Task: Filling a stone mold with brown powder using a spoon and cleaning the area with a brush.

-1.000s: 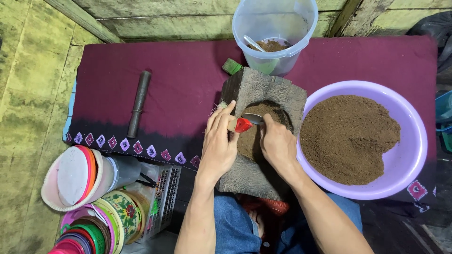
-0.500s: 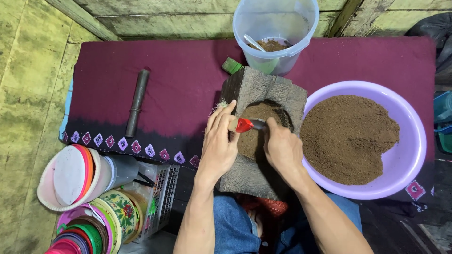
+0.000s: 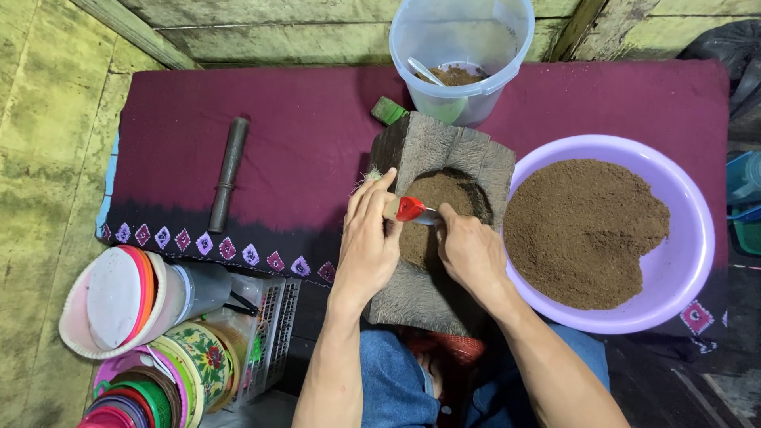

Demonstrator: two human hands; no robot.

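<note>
Far left, near the person, a stack of plastic lids lies tipped on its side against a wire basket, with more coloured lids fanned below it; they overlap too much to count. On the maroon cloth, which keeps the floor clean of spills, one dark pestle lies apart to the left, parked out of the way.

In the middle stands one wooden block with a hollow carved in its top, set close against the person's knees so both hands reach it easily. The hollow holds brown powder. The left hand rests on the block's left edge, fingers curled loosely around a small red piece at the hollow's rim, thumb and forefinger pinching it, seemingly to steady it. The right hand has its fingers closed on a thin metal stem that meets the red piece, forefinger pressing along it. Whether red piece and stem are one tool I cannot tell.

Beyond the block, one clear bucket holds a little powder and one spoon; a green scrap lies just beside it. At right, touching the block, one purple basin holds a heap of powder, placed within easy reach of the right hand.
</note>
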